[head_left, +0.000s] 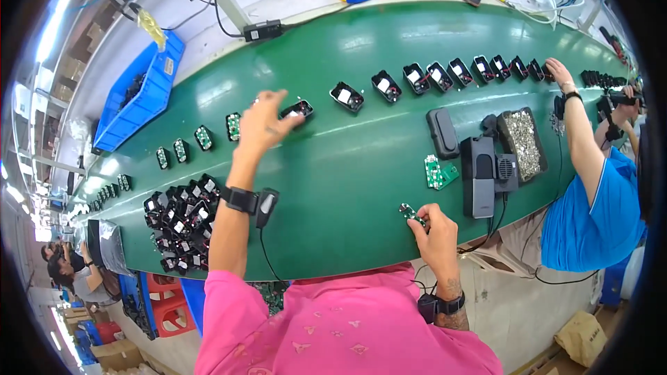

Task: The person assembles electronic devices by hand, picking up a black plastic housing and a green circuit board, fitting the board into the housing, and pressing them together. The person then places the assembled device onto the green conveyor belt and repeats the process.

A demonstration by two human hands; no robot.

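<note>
My left hand [264,123] reaches over the green table, thumb and index finger spread apart. Its thumb lies at the near edge of a small black plastic case [301,107] with wires inside; whether it touches is hard to tell. Between the thumb and fingers of my right hand [438,232], close to the table's front edge, is a small green circuit board [410,212]. Just left of my left hand is a case with a green board fitted in it [233,126]. To the right, another open black case [347,96] begins a row of several.
A heap of black cases [182,219] lies left of my left forearm. On the right stand a black device [479,177], loose green boards [440,173] and a tray of small metal parts [522,140]. A blue bin [142,97] sits back left. A co-worker's hand [560,73] reaches in at right.
</note>
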